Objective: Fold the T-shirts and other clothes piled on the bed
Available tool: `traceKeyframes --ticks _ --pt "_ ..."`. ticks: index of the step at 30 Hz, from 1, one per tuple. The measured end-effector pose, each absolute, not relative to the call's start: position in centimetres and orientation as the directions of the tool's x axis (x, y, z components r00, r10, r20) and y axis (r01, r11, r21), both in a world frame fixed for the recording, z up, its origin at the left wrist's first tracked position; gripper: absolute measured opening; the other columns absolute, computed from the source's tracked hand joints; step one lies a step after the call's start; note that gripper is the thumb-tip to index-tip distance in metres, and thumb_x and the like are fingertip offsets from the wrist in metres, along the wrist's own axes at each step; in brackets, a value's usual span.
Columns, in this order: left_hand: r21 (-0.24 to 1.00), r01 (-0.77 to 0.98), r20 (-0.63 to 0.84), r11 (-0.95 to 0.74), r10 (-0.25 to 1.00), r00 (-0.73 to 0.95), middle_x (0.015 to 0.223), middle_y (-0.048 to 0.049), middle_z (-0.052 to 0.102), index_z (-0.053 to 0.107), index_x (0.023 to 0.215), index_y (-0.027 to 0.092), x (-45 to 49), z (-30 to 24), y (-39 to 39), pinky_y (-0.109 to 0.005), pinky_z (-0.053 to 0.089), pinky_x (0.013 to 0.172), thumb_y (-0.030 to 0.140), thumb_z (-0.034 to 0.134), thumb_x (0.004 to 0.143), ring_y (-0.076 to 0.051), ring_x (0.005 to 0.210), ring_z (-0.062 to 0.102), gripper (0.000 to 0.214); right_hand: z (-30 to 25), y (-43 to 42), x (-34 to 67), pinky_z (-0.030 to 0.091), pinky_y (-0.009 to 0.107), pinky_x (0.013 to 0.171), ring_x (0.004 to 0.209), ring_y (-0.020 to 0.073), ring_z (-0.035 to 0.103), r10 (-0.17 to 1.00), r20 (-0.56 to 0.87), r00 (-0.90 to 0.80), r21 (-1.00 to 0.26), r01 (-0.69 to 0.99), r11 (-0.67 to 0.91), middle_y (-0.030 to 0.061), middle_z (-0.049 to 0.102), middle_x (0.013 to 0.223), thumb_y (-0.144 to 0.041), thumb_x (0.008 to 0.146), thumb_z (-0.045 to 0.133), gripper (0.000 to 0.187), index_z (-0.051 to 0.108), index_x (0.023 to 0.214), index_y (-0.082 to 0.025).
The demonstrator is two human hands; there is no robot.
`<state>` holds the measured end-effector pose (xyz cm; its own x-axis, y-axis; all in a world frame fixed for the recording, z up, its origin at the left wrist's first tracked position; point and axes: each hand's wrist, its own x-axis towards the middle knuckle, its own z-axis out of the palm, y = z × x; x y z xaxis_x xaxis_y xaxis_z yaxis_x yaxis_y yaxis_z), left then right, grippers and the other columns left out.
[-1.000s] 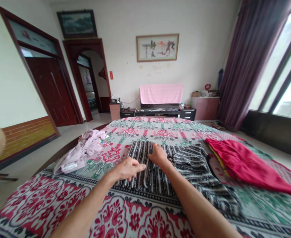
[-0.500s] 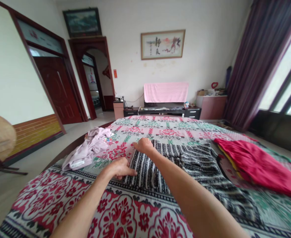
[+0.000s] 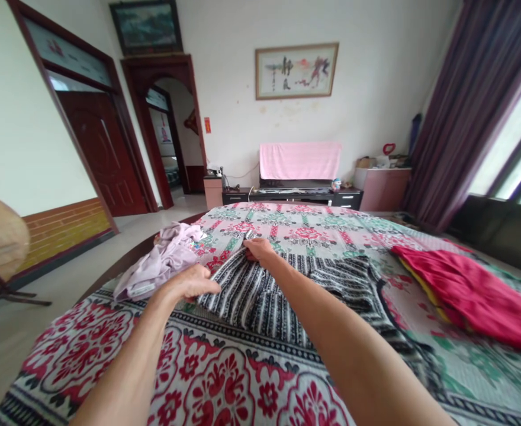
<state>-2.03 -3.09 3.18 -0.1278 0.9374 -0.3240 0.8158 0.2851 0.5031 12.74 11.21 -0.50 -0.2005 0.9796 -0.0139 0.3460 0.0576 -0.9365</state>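
Lilac garment crumpled at left edge of floral bedspread. Just right of it, left hand, fingers closed, pinching near-left edge of striped garment, edge raised slightly. Striped garment spread mid-bed, black and white. Right hand at its far-left corner, fingers curled shut on cloth. Red garment lies flat far right, well apart from both hands.

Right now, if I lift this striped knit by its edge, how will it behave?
Probably floppy: the striped knit bends and wrinkles between your left hand and right hand. Likely light, since a pinch raises its edge. It may drag on the textured bedspread rather than slide.
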Motion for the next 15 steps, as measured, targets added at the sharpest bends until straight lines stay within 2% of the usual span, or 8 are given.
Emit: traceKeyframes --ticks 2,5,10,15 --pt "0.52 0.804 -0.266 0.289 0.949 -0.169 0.05 0.0055 0.046 0.049 0.062 0.019 -2.5 4.2 -3.6 -0.02 0.031 0.042 0.037 0.059 0.058 -0.011 0.047 0.045 0.02 0.1 10.9 12.8 0.053 0.02 0.058 0.053 0.0075 0.059 0.98 -0.038 -0.197 -0.972 0.233 0.01 -0.0014 0.058 0.059 -0.023 0.088 0.049 0.015 0.06 0.08 -0.016" --pt "0.567 0.797 -0.161 0.207 0.977 -0.14 0.053 0.0059 0.046 0.05 0.065 0.02 -2.0 5.1 -4.0 -0.02 0.031 0.043 0.037 0.058 0.059 -0.011 0.051 0.045 0.02 1.3 10.5 14.1 0.052 0.018 0.053 0.047 0.0052 0.054 0.972 -0.067 -0.227 -0.994 0.097 -0.046 -0.0045 0.053 0.056 -0.022 0.088 0.051 0.013 0.056 0.077 -0.016" --pt "0.631 0.772 0.081 -0.08 0.996 0.036 0.059 0.0047 0.052 0.057 0.07 0.018 1.5 5.6 -4.2 -0.021 0.031 0.049 0.035 0.059 0.062 -0.01 0.054 0.045 0.019 3.0 10.4 19.3 0.052 0.02 0.052 0.049 0.0068 0.055 0.957 -0.089 -0.276 -0.995 -0.028 -0.101 -0.003 0.057 0.058 -0.02 0.086 0.057 0.012 0.055 0.075 -0.015" --pt "0.649 0.71 0.183 -0.275 0.961 0.205 0.074 0.0004 0.065 0.067 0.089 0.017 5.6 5.1 -4.7 -0.023 0.04 0.061 0.033 0.059 0.068 -0.012 0.066 0.055 0.028 2.0 10.3 25.0 0.052 0.02 0.051 0.051 0.0081 0.058 0.949 -0.128 -0.29 -0.98 -0.108 -0.165 -0.0016 0.06 0.062 -0.019 0.085 0.06 0.011 0.056 0.076 -0.016"
